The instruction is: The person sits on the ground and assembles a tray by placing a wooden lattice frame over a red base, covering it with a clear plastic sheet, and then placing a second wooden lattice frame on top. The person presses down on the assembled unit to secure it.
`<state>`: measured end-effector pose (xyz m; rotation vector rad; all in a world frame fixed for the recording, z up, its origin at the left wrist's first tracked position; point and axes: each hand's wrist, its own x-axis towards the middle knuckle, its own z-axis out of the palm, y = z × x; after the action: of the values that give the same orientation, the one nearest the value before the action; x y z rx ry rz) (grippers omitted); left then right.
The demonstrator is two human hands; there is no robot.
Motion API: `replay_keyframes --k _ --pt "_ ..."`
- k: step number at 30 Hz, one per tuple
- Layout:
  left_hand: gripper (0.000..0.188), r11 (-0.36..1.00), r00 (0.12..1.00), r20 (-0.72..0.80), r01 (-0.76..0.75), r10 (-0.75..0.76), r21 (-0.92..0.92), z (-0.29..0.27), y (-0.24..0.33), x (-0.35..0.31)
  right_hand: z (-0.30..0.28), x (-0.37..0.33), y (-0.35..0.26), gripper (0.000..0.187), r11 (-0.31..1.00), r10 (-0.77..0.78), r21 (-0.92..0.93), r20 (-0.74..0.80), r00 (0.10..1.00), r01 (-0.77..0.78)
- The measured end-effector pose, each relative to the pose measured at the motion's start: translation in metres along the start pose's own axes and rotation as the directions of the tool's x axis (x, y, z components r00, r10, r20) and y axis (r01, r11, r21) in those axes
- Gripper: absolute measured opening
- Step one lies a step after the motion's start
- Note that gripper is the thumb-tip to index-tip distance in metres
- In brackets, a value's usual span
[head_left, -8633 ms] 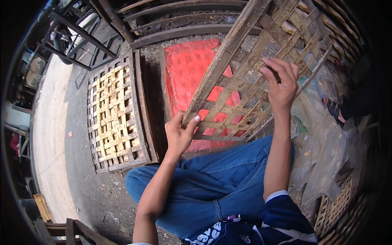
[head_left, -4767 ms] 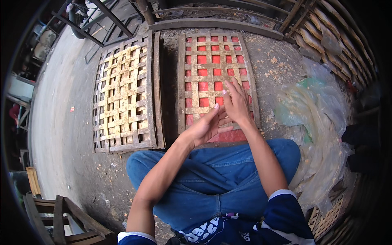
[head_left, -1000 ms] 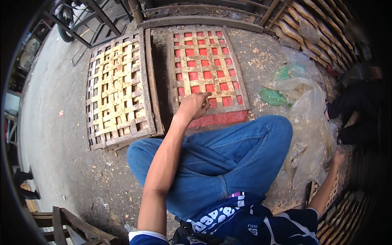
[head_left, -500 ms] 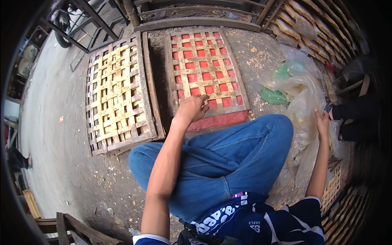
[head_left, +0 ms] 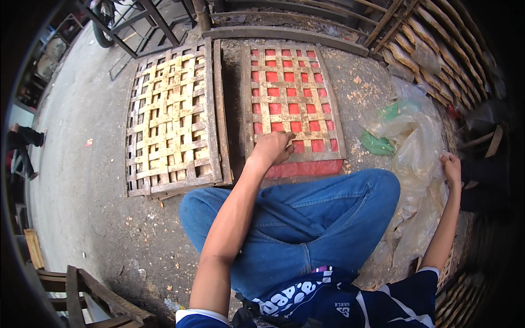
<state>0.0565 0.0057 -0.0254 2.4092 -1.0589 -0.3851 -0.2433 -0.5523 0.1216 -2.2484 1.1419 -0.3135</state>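
Note:
My left hand (head_left: pixel 273 148) rests at the near end of a woven slatted tray (head_left: pixel 293 117), its fingers bent and pressed together over the slats. Whether something small is between its fingertips is hidden. Red sheeting (head_left: pixel 302 168) shows through the tray's gaps and sticks out at its near edge. My right hand (head_left: pixel 451 168) is raised off to the right, fingers curled in, beside a crumpled clear plastic sheet (head_left: pixel 418 147). What it holds, if anything, I cannot make out.
Left of the red-backed tray lies a stack of similar woven trays (head_left: pixel 172 126). A green plastic piece (head_left: pixel 377 143) lies among the clear plastic. Racks of flat tan pieces (head_left: pixel 437 52) stand at the far right. A wooden beam (head_left: pixel 290 37) runs behind the trays; a wooden frame (head_left: pixel 98 298) sits near left.
The whole view has shifted, so the trays appear farther right. My right hand has moved outward to the right and its fingers are more curled. My left hand stays on the tray.

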Motion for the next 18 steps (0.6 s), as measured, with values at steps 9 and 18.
replay_keyframes --k 9,18 --pt "0.034 0.998 0.997 -0.018 0.069 -0.069 0.011 -0.005 -0.011 0.003 0.014 0.093 -0.342 0.032 0.835 -0.426 -0.432 -0.118 0.897 0.34" --pt "0.036 0.966 0.951 -0.289 0.028 -0.105 -0.259 -0.035 0.003 0.015 0.091 -0.011 -0.565 0.023 0.437 -0.893 -0.616 -0.213 0.396 0.655"
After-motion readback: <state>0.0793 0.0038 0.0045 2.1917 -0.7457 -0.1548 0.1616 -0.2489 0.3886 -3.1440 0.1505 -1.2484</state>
